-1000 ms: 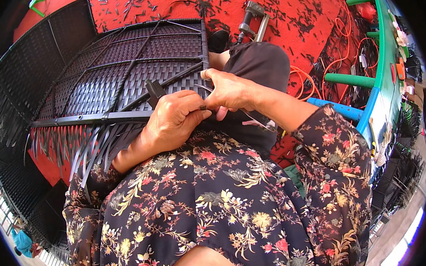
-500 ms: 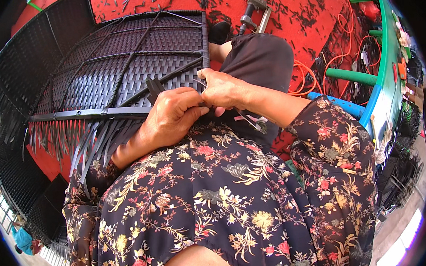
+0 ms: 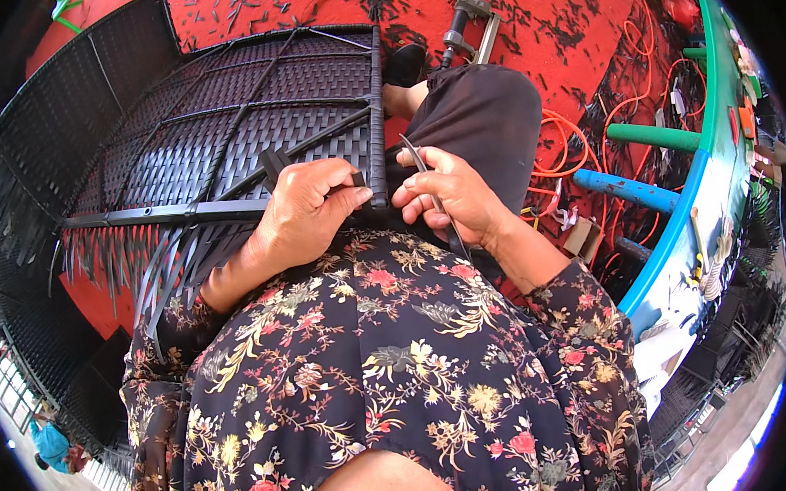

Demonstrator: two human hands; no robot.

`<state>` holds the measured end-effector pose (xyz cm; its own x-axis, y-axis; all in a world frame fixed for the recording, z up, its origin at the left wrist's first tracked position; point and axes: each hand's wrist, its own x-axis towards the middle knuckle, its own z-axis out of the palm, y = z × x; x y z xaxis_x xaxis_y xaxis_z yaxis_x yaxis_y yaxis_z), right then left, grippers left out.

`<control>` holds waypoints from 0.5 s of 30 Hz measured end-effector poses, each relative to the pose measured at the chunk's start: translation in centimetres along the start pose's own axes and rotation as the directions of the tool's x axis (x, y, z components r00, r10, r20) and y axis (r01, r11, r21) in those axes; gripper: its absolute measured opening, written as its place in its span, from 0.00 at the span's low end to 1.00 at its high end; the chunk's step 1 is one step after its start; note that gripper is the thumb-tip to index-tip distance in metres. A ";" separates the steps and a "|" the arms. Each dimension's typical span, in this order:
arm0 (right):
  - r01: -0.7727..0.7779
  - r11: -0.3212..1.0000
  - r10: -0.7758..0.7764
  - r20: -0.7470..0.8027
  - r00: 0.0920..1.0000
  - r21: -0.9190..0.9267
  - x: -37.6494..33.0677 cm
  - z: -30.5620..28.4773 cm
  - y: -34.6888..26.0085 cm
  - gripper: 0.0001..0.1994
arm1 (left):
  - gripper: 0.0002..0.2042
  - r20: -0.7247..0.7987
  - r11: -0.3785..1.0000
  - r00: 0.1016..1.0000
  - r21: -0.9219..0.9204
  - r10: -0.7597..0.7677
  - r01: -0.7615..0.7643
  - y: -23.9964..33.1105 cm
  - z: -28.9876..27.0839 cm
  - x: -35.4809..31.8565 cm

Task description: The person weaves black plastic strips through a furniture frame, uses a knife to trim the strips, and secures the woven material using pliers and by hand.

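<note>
Hands meet at the near corner of a dark woven wicker panel (image 3: pixel 250 119), a black frame filled with flat plastic strips, which lies tilted across the person's lap and stretches away from the fingers toward the upper left. The left hand (image 3: pixel 306 217) is clenched over the frame's lower rail, its fingers (image 3: pixel 341 197) curled round the black bar and pinching a strip end against it, right at the corner where the rail meets the upright bar. Just to the right of those fingertips, nearly touching them, the right hand (image 3: pixel 449 197) is closed on a thin dark strip (image 3: pixel 433 198) that runs up past its fingers and down across the palm toward the wrist; the thumb and forefinger press it flat. Left of the left-hand fingers, loose strip ends (image 3: pixel 133 261) hang in a fringe below the rail. Beyond the right hand's fingers lies a knee in dark trousers (image 3: pixel 484 118), and farther off on the red floor (image 3: pixel 569 28), amid scattered black offcuts, rests a staple gun (image 3: pixel 465 21). To the right of the right-hand fingers, orange cable (image 3: pixel 576 140) loops over the floor beside blue and green tubes (image 3: pixel 644 163). Below both hands is the person's flowered dark shirt (image 3: pixel 392 372).
</note>
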<state>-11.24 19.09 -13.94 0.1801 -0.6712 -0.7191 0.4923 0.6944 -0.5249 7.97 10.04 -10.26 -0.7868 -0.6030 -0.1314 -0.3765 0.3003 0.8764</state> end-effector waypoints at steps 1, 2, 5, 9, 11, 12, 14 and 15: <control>0.033 0.999 -0.033 -0.006 0.999 -0.019 -0.2 -0.1 0.1 0.20 | 0.07 -0.022 1.000 1.000 -0.015 0.009 -0.009 -0.2 0.2 0.0; 0.066 0.997 -0.066 -0.011 0.998 -0.038 -0.4 -0.2 0.1 0.19 | 0.09 -0.045 0.999 0.999 -0.030 0.017 -0.018 -0.3 0.4 0.1; 0.264 0.956 -0.267 -0.009 0.964 -0.128 -0.4 0.5 -0.4 0.14 | 0.09 -0.065 1.000 0.998 -0.013 0.018 -0.019 -0.1 0.5 0.2; 0.443 0.878 -0.430 0.110 0.896 -0.182 0.0 2.6 -2.2 0.11 | 0.08 -0.083 0.998 0.994 -0.005 -0.070 0.070 0.9 0.5 0.6; 0.446 0.868 -0.414 0.179 0.893 -0.219 0.5 3.1 -2.6 0.08 | 0.07 -0.099 0.994 0.989 -0.020 -0.110 0.108 0.9 0.5 0.5; 0.448 0.864 -0.404 0.215 0.889 -0.230 0.7 3.1 -2.7 0.07 | 0.06 -0.108 0.991 0.986 -0.029 -0.130 0.127 0.9 0.5 0.6; 0.491 0.839 -0.437 0.247 0.865 -0.234 1.3 3.1 -2.6 0.06 | 0.05 -0.118 0.990 0.983 -0.056 -0.138 0.132 0.6 0.7 0.7; 0.531 0.816 -0.481 0.242 0.842 -0.228 1.9 3.0 -2.1 0.05 | 0.06 -0.129 0.988 0.983 -0.094 -0.134 0.123 0.3 0.9 0.7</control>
<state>-9.36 15.57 -12.82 0.1212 -0.9625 -0.2429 0.3035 0.2689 -0.9141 6.83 10.38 -10.47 -0.6597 -0.7278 -0.1873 -0.4223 0.1529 0.8935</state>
